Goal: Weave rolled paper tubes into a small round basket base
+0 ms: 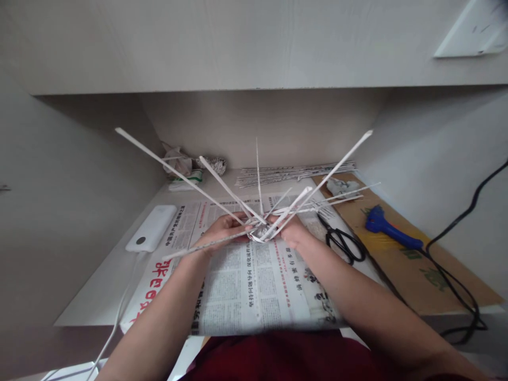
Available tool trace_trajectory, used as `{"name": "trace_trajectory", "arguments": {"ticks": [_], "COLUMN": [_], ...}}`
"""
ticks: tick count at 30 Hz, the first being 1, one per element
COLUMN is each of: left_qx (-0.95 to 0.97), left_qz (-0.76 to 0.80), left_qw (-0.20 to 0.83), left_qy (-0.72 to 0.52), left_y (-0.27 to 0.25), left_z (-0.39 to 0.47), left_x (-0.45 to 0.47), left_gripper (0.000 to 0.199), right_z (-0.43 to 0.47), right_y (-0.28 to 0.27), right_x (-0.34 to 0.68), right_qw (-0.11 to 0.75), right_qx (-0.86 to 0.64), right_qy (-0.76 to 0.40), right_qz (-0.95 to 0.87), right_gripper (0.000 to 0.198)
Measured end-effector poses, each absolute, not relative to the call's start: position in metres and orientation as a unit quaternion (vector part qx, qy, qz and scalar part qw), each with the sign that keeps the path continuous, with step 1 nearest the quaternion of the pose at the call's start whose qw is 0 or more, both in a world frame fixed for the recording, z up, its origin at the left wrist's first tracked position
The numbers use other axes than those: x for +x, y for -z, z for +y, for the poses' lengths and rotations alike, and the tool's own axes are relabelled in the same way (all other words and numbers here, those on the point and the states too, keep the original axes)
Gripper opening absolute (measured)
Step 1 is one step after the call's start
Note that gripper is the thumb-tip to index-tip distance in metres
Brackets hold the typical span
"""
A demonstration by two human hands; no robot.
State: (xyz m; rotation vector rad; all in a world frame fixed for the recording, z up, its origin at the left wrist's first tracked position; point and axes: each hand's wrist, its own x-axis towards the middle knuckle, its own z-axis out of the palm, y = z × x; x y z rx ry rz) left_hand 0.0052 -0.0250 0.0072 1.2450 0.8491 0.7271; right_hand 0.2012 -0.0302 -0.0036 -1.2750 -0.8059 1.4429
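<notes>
A small basket woven from rolled newspaper tubes (262,230) is held between my two hands above a spread newspaper (242,286). Long paper tubes fan out from its rim, upward and to both sides. My left hand (225,232) grips the basket's left side with curled fingers. On the opposite side, my right hand (290,229) is closed round the basket's edge; tubes partly cover its fingers. One speckled tube (206,245) slants down over my left wrist. The fingertips at the weave are too small to make out fully.
Black-handled scissors (344,241) lie right of the newspaper. A blue glue gun (391,227) with a black cord rests on cardboard (420,264). Loose paper tubes (286,173) lie along the back wall. A white power bank (153,227) with a cable sits left. An overhead panel (254,47) hangs above.
</notes>
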Motion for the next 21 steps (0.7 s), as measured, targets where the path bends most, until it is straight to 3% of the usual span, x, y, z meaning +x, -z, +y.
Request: {"name": "trace_trajectory", "arguments": {"ticks": [5,11,17,21], "left_qx": [0.573,0.548,0.618,0.594], "left_qz": [0.374,0.427,0.448,0.454], "left_qw": [0.663,0.644,0.53,0.539], "left_qy": [-0.305,-0.32,-0.369,-0.387], "left_y": [-0.015,-0.004,0.008,0.013], "left_z": [-0.017,-0.019,-0.02,-0.022], "left_x": [-0.017,-0.003,0.014,0.021], "left_gripper": [0.039,0.049,0.032,0.039], "right_z": [-0.03,-0.04,-0.044,-0.043], "right_y": [-0.001,-0.004,0.002,0.005], "right_x": [0.211,0.204,0.202,0.201], "right_qw": [0.493,0.469,0.455,0.447], "right_qx": [-0.515,-0.499,-0.497,-0.487], "right_qy": [-0.595,-0.579,-0.548,-0.557], "right_qz": [-0.373,-0.444,-0.496,-0.503], "right_gripper": [0.027,0.022,0.014,0.015]}}
